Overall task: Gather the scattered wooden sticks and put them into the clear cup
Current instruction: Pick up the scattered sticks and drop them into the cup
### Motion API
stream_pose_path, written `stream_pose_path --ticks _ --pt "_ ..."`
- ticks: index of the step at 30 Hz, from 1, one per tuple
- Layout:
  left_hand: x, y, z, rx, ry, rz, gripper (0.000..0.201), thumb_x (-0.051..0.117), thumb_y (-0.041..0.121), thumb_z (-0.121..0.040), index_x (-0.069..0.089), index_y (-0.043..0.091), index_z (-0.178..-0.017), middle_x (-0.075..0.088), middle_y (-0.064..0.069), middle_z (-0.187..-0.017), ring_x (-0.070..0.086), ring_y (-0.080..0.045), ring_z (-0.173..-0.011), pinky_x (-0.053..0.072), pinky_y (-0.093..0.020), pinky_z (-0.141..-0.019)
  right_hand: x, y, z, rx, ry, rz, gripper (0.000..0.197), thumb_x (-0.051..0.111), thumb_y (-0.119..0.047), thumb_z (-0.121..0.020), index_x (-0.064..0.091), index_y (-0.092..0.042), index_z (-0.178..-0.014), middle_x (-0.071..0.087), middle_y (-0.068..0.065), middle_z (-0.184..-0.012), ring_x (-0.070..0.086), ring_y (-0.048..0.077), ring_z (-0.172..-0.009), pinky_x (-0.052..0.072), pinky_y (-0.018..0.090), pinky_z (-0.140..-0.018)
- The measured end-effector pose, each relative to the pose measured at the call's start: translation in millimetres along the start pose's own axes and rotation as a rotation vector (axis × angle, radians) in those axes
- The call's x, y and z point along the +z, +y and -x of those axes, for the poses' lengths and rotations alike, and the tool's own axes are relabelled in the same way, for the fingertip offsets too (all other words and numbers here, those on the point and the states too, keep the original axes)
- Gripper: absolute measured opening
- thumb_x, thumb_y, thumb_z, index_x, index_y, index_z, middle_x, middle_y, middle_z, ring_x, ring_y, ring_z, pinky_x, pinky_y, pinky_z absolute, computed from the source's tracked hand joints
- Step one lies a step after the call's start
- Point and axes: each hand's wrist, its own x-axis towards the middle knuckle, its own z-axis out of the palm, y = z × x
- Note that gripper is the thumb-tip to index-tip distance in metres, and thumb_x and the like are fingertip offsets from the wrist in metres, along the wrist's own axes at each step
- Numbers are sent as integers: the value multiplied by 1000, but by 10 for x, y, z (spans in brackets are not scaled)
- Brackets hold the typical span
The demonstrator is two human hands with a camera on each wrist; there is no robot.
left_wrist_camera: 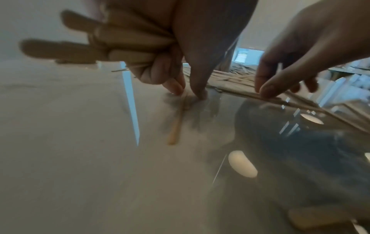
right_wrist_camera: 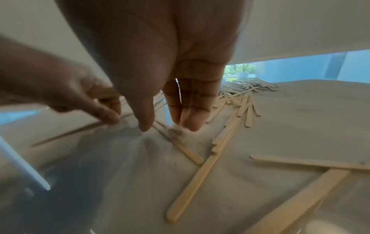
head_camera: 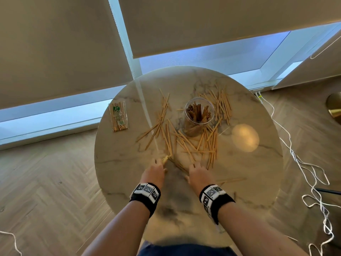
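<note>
Round marble-patterned surface (head_camera: 258,172), seen from above, carried flat pale wooden sticks (head_camera: 184,143) scattered loosely around a clear round plastic cup (head_camera: 198,117) that stood upright near the middle. The cup already held a cluster of sticks standing on end. One loose heap lay behind and to the right of the cup, another fanned out to its left, and the densest tangle crossed in front of it, toward the person. Left hand (head_camera: 154,172) was at the near edge of that tangle — its curled fingers gripped a small bundle of sticks (left_wrist_camera: 80,45), whose rounded ends stuck out past the fist in the left wrist view, while thumb and forefinger tips came down on one more stick lying on the surface. Right hand (head_camera: 198,175) sat just beside it, fingers (right_wrist_camera: 192,114) straight and pointing down, the tips touching sticks that lay flat; it held nothing. A few single sticks lay near the right wrist. Well to the left of the cup, a sealed clear packet of sticks with a green label (head_camera: 118,116) lay flat. Both wrists wore black bands with white patterned markers (head_camera: 146,193). White cord (head_camera: 304,167) trailed over the wood floor to the right.
</note>
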Motion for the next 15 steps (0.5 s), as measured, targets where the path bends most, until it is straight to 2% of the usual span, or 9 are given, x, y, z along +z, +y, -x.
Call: stream_pose_path --ticks 2,4,6,9,11,13,14,15 --pt "27 -16 5 43 5 -63 16 44 18 -104 50 12 -118 60 -8 -114 68 -29 -98 51 -36 -75 87 -72 13 -18 36 19 25 40 -3 -98 58 -3 -116 57 20 -123 63 35 -104 53 41 -83" --pt "27 -62 -9 37 -26 -68 18 39 10 -103 51 11 -117 63 -9 -112 68 -29 -98 50 -35 -75 140 -132 45 13 29 -10 27 38 1 -96 59 -1 -114 59 20 -117 63 37 -103 53 43 -82" --pt "8 -136 -24 -8 -68 28 16 44 13 -101 51 8 -115 64 -12 -111 67 -32 -99 50 -36 -77 139 -194 71 87 16 -11 30 36 -1 -97 58 -2 -117 58 18 -120 62 35 -106 52 42 -82" --pt "-59 -219 -6 -49 -84 157 21 53 24 -98 50 7 -110 61 -12 -106 65 -35 -95 48 -39 -77 89 -208 65 195 -34 -77 29 38 -13 -99 54 -6 -122 58 13 -123 60 32 -111 49 37 -83" --pt "-98 -263 -1 -55 -84 273 17 51 24 -96 48 9 -102 60 -11 -94 61 -34 -86 44 -36 -71 32 -188 67 270 -65 -244 23 46 -24 -98 59 -9 -110 62 12 -109 63 32 -101 48 36 -79" --pt "-129 -293 2 -85 -99 511 13 51 22 -96 48 9 -96 62 -8 -87 59 -29 -80 42 -35 -67 -15 -147 112 336 -56 -519 24 55 -29 -95 62 -11 -81 63 9 -82 64 26 -77 50 35 -68" --pt "-139 -305 -2 -111 -122 645 11 51 21 -96 51 10 -96 65 -6 -87 61 -26 -80 45 -35 -66 -33 -137 141 350 -46 -651 28 59 -29 -93 61 -8 -74 63 9 -73 62 24 -68 51 36 -63" --pt "-147 -297 -12 -149 -156 757 11 50 21 -96 55 11 -97 68 -4 -88 62 -23 -80 49 -36 -70 -64 -139 168 353 -36 -758 29 61 -28 -92 62 -5 -75 65 11 -69 61 24 -63 53 39 -63"
